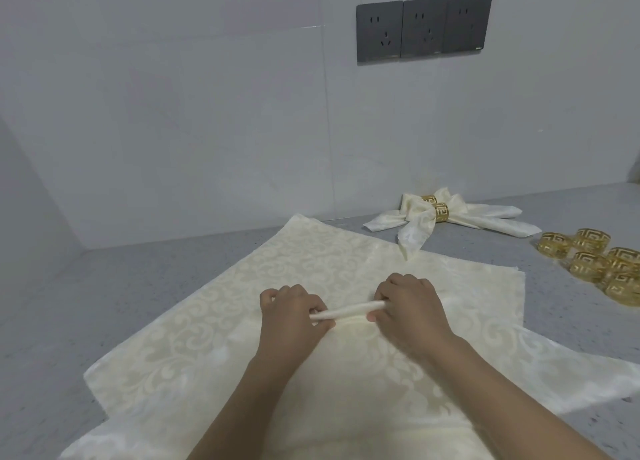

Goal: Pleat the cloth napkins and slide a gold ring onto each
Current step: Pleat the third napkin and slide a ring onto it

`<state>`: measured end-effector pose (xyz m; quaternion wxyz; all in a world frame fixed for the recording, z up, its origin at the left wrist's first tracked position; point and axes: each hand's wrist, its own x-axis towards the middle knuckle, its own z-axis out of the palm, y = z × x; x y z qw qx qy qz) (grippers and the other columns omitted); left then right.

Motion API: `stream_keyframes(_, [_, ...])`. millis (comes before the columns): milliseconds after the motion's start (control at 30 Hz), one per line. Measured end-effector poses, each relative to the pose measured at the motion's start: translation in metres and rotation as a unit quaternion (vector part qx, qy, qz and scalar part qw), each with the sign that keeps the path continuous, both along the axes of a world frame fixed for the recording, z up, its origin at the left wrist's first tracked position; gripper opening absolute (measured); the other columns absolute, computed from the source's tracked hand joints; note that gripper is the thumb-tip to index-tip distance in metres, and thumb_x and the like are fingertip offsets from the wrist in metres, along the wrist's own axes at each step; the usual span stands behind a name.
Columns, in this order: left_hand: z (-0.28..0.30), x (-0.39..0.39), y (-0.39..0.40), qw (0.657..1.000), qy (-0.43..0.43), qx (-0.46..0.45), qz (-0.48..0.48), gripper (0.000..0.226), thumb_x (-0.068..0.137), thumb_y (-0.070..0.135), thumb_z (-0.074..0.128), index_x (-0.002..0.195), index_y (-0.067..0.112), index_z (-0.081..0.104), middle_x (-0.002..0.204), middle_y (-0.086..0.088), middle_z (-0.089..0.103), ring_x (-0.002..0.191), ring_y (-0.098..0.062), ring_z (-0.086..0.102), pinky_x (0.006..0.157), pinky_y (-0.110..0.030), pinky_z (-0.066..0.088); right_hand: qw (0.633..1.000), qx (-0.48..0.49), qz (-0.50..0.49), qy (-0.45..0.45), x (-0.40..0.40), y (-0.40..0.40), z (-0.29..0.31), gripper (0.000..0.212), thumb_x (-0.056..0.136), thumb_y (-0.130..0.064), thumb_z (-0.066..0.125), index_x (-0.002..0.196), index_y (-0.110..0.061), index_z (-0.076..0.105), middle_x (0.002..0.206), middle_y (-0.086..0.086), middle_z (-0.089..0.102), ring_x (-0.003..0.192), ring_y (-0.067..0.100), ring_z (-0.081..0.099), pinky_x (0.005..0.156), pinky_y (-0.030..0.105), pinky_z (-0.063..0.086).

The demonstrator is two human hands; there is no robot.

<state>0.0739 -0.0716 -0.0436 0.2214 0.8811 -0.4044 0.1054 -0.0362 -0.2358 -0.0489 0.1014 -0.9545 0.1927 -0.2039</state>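
Pinching from both ends: left hand (292,312) and right hand (408,305) each have fingers curled tight on a raised fold (346,311) of the cream damask cloth napkin (214,307), thumbs underneath on the near side. The fold's long axis runs left-right between the two hands, slightly higher at the right end. Unpleated cloth lies beyond the fingers toward the wall, so the next pleat likely means walking the fold away from the body. Both hands are equally near it.

Loose gold fretwork napkin rings (588,262) sit in a cluster well off to the right, nearer the right hand. Two finished ringed napkins (446,217) lie near the wall on the grey speckled counter (69,304).

Hard to tell: how many pleats are already stacked under the fold, since the palms cover it. Another napkin appears to lie under this one; count unclear. The napkin's near edge and the rightmost rings are cut off by the frame.
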Motion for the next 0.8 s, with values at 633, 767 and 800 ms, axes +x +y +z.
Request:
stream_keyframes(633, [0.016, 0.008, 0.031, 0.958, 0.263, 0.023, -0.108, 0.007, 0.073, 0.03, 0.079, 0.073, 0.034, 0.074, 0.089, 0.015, 0.067, 0.08, 0.009, 0.057, 0.065, -0.004, 0.039, 0.978, 0.123, 0.06, 0.158, -0.025, -0.006, 0.028, 0.025, 0.067, -0.048, 0.078, 0.062, -0.039, 0.056, 0.077, -0.016, 0.057, 0.076, 0.001, 0.052, 0.064, 0.016, 0.037])
stream_keyframes(767, [0.017, 0.008, 0.03, 0.948, 0.303, 0.006, -0.1, 0.018, 0.08, 0.039, 0.073, 0.069, 0.024, 0.074, 0.086, 0.01, 0.067, 0.074, 0.004, 0.059, 0.066, -0.009, 0.041, 0.972, 0.164, 0.07, 0.15, -0.027, -0.011, 0.028, 0.031, 0.072, -0.056, 0.072, 0.059, -0.031, 0.059, 0.076, -0.011, 0.061, 0.068, 0.001, 0.054, 0.061, 0.016, 0.037])
stream_keyframes(800, [0.015, 0.008, 0.027, 0.949, 0.303, -0.004, -0.088, 0.022, 0.08, 0.04, 0.073, 0.066, 0.023, 0.073, 0.082, 0.008, 0.066, 0.07, 0.003, 0.059, 0.066, -0.012, 0.041, 0.973, 0.165, 0.072, 0.144, -0.027, -0.011, 0.027, 0.038, 0.075, -0.058, 0.068, 0.057, -0.027, 0.055, 0.073, -0.007, 0.059, 0.064, 0.003, 0.052, 0.059, 0.018, 0.036])
